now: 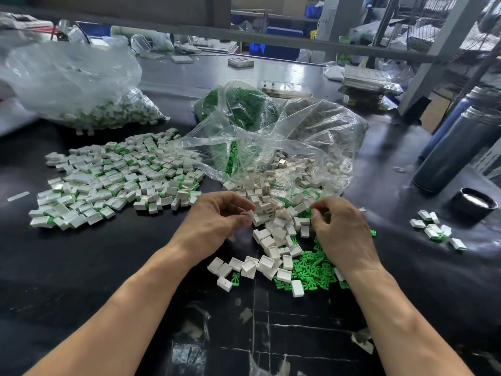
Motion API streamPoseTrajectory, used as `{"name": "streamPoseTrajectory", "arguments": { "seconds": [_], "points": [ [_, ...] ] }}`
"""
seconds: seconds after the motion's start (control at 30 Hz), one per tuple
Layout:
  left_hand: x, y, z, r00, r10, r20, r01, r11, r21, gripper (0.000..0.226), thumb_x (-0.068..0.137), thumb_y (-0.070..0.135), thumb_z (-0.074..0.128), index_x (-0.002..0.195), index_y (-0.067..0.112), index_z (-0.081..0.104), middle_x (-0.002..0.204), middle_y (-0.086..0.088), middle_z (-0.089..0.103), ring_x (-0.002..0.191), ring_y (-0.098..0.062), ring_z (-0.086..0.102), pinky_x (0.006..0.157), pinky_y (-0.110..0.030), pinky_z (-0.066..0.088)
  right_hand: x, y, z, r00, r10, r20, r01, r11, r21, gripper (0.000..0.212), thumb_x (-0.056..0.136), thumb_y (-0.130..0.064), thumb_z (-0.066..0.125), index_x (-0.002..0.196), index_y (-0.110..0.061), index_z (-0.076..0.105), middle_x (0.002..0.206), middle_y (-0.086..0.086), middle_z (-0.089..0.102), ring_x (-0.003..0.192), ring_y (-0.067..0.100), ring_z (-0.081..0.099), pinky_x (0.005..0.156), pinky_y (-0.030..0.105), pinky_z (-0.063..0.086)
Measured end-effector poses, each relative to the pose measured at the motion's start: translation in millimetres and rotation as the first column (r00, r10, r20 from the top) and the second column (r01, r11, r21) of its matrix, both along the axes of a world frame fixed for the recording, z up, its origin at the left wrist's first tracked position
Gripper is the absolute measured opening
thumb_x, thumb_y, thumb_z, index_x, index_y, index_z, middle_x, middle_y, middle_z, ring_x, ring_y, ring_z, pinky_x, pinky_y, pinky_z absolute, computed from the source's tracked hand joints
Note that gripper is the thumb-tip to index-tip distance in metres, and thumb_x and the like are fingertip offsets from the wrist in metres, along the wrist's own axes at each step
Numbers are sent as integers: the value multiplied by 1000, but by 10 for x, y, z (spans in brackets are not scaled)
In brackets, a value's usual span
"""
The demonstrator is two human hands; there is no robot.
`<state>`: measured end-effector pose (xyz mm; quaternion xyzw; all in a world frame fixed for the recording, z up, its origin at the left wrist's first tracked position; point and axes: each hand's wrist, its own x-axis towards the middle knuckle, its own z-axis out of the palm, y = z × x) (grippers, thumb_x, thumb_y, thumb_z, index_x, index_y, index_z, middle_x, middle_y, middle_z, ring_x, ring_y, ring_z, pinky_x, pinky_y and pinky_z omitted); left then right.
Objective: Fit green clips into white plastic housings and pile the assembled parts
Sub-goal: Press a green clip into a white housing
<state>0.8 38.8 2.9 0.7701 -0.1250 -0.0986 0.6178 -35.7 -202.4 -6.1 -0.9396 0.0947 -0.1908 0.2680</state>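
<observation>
Left hand (217, 215) pinches a blurred white housing (249, 215) beside the housing heap (273, 226); right hand (339, 226) curls over it, its grip unclear.

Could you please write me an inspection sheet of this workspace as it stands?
Surface: black table top, scuffed, taped near the front.
Job's things: loose white plastic housings; loose green plastic clips; pile of assembled white-and-green parts; clear plastic bags.
Clutter: dark cylindrical flask, black round lid.
Hands: left hand pinches a blurred pale piece; right hand picks among the parts.
Cables: nothing seen.
Surroundings: grey metal frame, shelving.
</observation>
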Motion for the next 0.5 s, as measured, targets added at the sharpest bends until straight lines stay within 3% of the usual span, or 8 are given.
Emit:
{"name": "streamPoseTrajectory", "arguments": {
  "seconds": [0.07, 0.13, 0.27, 0.33, 0.5],
  "points": [
    [-2, -4, -8, 1000, -11, 10, 12, 998, -60, 14, 88, 8, 77, 95, 19, 79, 87, -2, 76, 70, -6, 67, 64, -25, 58, -26, 37, 34, 998, 13, 64, -22, 989, 146, 9, 100, -23, 65, 105, -27, 72, 95, -8, 73, 82, 7, 67, 77, 23, 56],
    [-2, -21, -16, 1000, -11, 15, 13, 995, -100, 14, 88, 6, 77, 92, 20, 79, 87, -2, 76, 65, -5, 64, 62, -23, 56, -53, 88, 46, 995, 66, 80, -89, 942, 324, 13, 99, -24, 67, 96, -36, 70, 84, -14, 72, 75, -1, 66, 64, 9, 49],
    [-21, -77, -34, 1000, -22, 12, 24, 990, -139, 16, 87, 3, 77, 93, 18, 79, 89, -1, 77, 71, -6, 68, 62, -17, 53, -76, 246, 39, 973, 208, 102, -227, 771, 595, 14, 97, -17, 71, 96, -31, 75, 78, -13, 73, 63, 1, 61, 59, 21, 51],
    [-34, -111, -45, 1000, -13, 10, 14, 988, -156, 15, 87, 3, 77, 96, 15, 78, 89, -3, 78, 76, -8, 71, 67, -18, 54, -81, 323, 43, 960, 248, 131, -274, 724, 633, 16, 95, -13, 73, 95, -29, 77, 76, -13, 72, 63, 1, 61, 60, 17, 48],
    [-66, -164, -35, 1000, -12, 7, 13, 969, -247, 22, 89, 12, 76, 109, 22, 76, 95, -12, 75, 86, -23, 75, 78, -31, 61, -99, 416, 50, 947, 270, 175, -312, 634, 707, 17, 93, -4, 75, 98, -20, 76, 77, -3, 74, 65, 10, 65, 58, 25, 53]
  ]
}}
